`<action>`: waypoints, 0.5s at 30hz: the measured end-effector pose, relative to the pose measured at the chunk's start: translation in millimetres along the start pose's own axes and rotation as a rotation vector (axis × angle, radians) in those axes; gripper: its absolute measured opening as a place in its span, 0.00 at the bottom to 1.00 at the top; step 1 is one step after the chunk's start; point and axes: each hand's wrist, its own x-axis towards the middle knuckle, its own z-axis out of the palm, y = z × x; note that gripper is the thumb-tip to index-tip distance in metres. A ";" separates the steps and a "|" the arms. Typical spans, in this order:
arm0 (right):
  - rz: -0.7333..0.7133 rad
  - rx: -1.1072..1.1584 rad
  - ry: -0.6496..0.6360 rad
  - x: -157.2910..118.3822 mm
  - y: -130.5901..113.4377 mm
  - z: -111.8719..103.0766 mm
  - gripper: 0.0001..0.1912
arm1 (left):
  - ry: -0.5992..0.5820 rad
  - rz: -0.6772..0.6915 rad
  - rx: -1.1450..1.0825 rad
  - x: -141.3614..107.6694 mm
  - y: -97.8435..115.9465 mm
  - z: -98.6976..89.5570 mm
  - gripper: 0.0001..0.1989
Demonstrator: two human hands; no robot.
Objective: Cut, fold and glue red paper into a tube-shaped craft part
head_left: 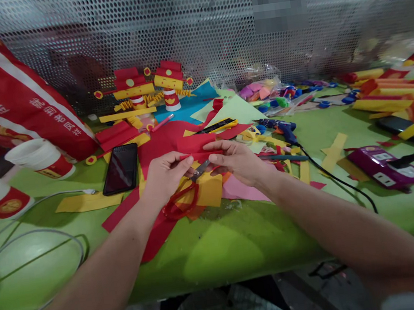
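Note:
Between my two hands is a folded piece of red paper [197, 143]. My left hand [167, 176] pinches its left end between thumb and fingers. On its right end, the thumb and fingers of my right hand [238, 161] are closed. Red-handled scissors [182, 201] lie just below the hands on scraps of red, yellow and orange paper, their blades partly under the fingers. Behind the hands a yellow and black cutter [218, 125] rests on red and pale green sheets.
At the left are a black phone [121, 169], paper cups [40, 159] and a white cable. Two red and yellow paper figures [170, 85] stand at the back. A blue glue gun [281, 128] and a purple power socket [387, 165] are at the right.

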 end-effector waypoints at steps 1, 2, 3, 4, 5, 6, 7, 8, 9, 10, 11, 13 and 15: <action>-0.012 -0.024 0.010 0.3 0.9 0.4 0.19 | -0.005 -0.010 -0.047 -0.3 0.4 0.7 0.08; -0.024 -0.041 0.026 0.8 1.7 0.6 0.18 | -0.007 -0.023 -0.098 -0.5 0.8 1.4 0.08; -0.033 -0.052 0.042 1.4 2.3 0.5 0.17 | -0.009 -0.038 -0.151 -0.6 1.0 2.0 0.09; -0.041 -0.054 0.056 1.9 2.7 0.1 0.17 | -0.008 -0.050 -0.203 -0.6 1.2 2.5 0.10; -0.046 -0.050 0.065 2.4 2.8 -0.3 0.17 | -0.012 -0.060 -0.248 -0.6 1.3 2.8 0.10; -0.048 -0.042 0.067 2.7 2.7 -0.8 0.17 | -0.019 -0.066 -0.282 -0.7 1.3 3.1 0.09; -0.049 -0.036 0.066 2.7 2.5 -1.0 0.17 | -0.028 -0.067 -0.307 -0.8 1.4 3.4 0.09; -0.050 -0.030 0.061 2.4 2.4 -0.9 0.17 | -0.034 -0.065 -0.328 -1.1 1.5 3.8 0.08; -0.050 -0.023 0.056 1.8 2.5 -0.3 0.17 | -0.034 -0.061 -0.345 -1.4 1.7 4.3 0.08; -0.050 -0.016 0.052 0.9 2.7 0.9 0.16 | -0.028 -0.059 -0.363 -1.9 2.0 4.9 0.08; -0.052 -0.010 0.051 0.1 3.0 2.5 0.16 | -0.018 -0.059 -0.383 -2.3 2.4 5.6 0.08; -0.060 -0.004 0.054 -0.9 3.1 5.9 0.17 | 0.007 -0.065 -0.432 -2.7 3.4 6.6 0.09; -0.084 -0.018 0.076 0.8 -0.3 5.4 0.17 | 0.036 -0.079 -0.473 -1.6 4.2 6.1 0.10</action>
